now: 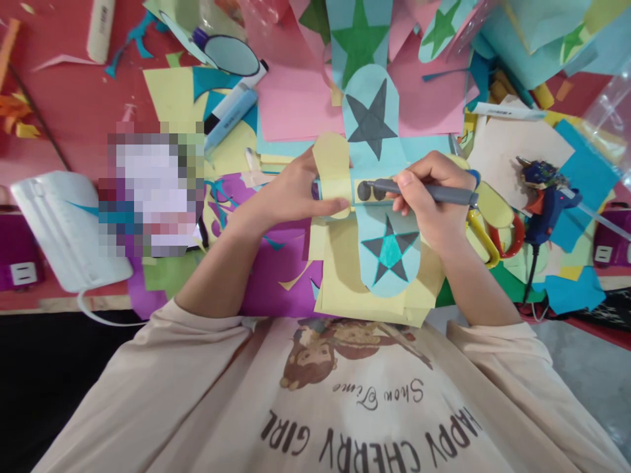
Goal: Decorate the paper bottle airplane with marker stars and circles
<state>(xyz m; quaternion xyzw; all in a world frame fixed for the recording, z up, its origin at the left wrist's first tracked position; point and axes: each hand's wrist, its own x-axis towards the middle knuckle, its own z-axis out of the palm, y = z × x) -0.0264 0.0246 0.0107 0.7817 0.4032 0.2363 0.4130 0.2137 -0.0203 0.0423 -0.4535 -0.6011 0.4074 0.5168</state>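
A paper aeroplane (379,197) of light blue and yellow card lies in front of me, with a dark star on its far wing and a teal-and-dark star on its near wing. My left hand (296,190) presses flat on its yellow tail end, fingers stretched out. My right hand (426,190) is closed round a grey marker (424,192) held sideways, its tip at dark round dots on the yellow body strip.
Coloured paper sheets and scraps cover the red table (73,98). A blue glue gun (545,203) and yellow-and-red scissors (493,236) lie right of my hand. Markers (231,112) lie at the back left, and a white flat object (64,226) at the left.
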